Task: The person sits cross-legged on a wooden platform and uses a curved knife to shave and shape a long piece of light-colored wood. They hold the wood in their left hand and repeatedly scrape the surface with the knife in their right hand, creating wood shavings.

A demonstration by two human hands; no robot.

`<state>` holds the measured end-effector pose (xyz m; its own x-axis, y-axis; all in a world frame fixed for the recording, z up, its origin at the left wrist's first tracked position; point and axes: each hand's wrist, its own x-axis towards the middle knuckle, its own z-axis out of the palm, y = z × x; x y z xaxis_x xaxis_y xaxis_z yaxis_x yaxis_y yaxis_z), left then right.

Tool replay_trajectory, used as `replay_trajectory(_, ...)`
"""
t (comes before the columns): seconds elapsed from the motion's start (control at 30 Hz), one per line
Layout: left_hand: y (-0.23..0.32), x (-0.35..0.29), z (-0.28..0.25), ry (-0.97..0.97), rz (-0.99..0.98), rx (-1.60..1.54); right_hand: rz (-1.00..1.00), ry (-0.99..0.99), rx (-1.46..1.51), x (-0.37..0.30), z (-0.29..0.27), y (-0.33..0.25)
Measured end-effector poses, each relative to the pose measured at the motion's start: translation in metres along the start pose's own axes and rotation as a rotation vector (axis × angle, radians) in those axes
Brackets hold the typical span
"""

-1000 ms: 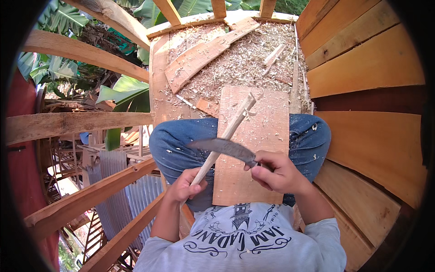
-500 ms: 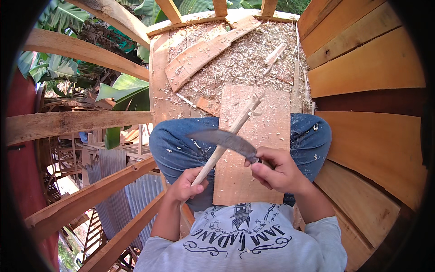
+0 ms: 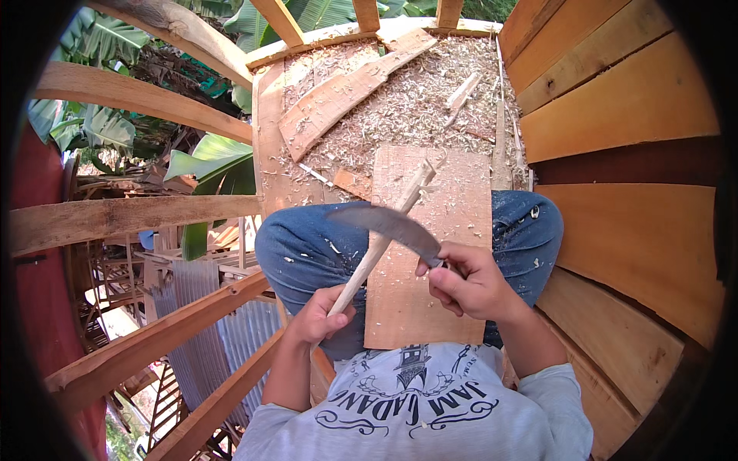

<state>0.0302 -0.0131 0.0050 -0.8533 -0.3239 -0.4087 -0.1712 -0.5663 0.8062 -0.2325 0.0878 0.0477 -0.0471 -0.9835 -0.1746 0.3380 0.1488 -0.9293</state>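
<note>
Over the lap: pale stick (image 3: 364,272), slanting up and away above a flat board (image 3: 419,307).
Left hand (image 3: 321,315): curled closed around the stick's near end.
Right hand (image 3: 473,283): closed around the handle of a curved knife (image 3: 396,228).
Blade: crossing over the stick near mid-length, tip leftward; contact unclear.
Stick's far end: curled slivers clinging.
Floor beyond: strewn with shavings (image 3: 400,115), beneath a slanted plank (image 3: 338,100).

Wooden floor (image 3: 268,157) before me, strewn with pale shavings (image 3: 419,107), a slanting plank (image 3: 332,105), a light offcut (image 3: 463,91), board (image 3: 421,311) across my lap (image 3: 304,246), shaving-flecked
</note>
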Motion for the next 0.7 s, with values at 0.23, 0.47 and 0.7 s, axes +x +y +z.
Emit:
replay_trajectory(0.23,-0.001,0.0,0.0,-0.003,-0.014,-0.007,0.145,0.163,0.251,-0.001,0.002,-0.009)
replay_trajectory(0.47,0.001,0.002,0.001,-0.013,0.008,-0.016,0.05,0.185,0.131,0.003,-0.009,-0.012)
replay_trajectory(0.7,0.0,-0.001,0.001,-0.022,0.012,-0.026,-0.412,0.303,-0.654,0.007,-0.008,0.003)
